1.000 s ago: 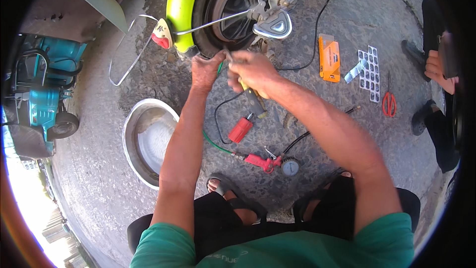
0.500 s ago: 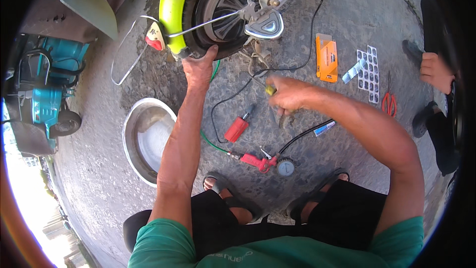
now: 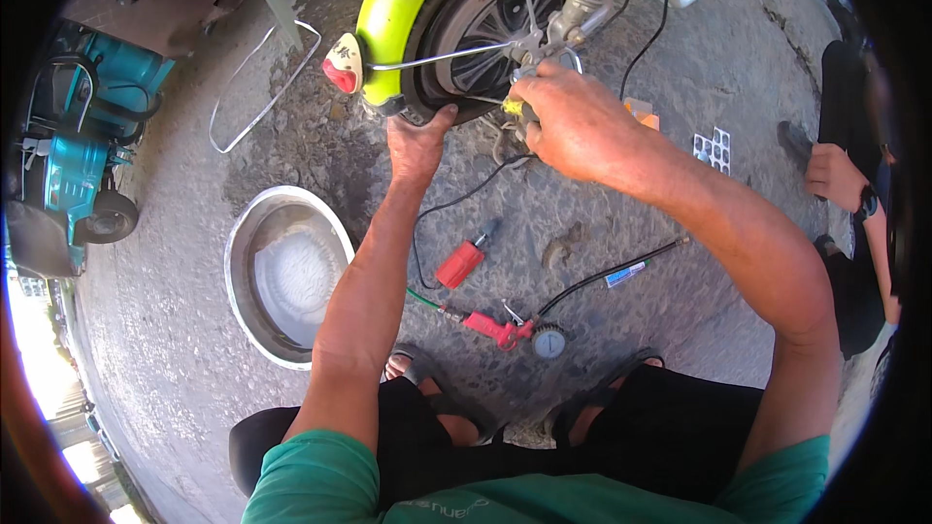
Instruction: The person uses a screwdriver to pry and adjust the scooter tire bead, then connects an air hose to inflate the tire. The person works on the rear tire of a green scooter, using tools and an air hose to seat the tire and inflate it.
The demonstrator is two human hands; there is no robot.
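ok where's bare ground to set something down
Bare: pavement from the basin leftward toward the teal vehicle, and a smaller patch between the gauge and right sandal. Crowded: at the wheel, by the left hand and right hand, and around the cable, red-handled tool and hose.

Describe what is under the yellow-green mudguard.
A dark tyre on a spoked wheel shows partly; whatever the mudguard covers, including the tyre's tread there, cannot be seen.

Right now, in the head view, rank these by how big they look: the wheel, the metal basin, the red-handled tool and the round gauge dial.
Largest to smallest:
1. Wheel, though the picture's upper edge cuts it off
2. Metal basin
3. Red-handled tool
4. Round gauge dial, clearly smallest
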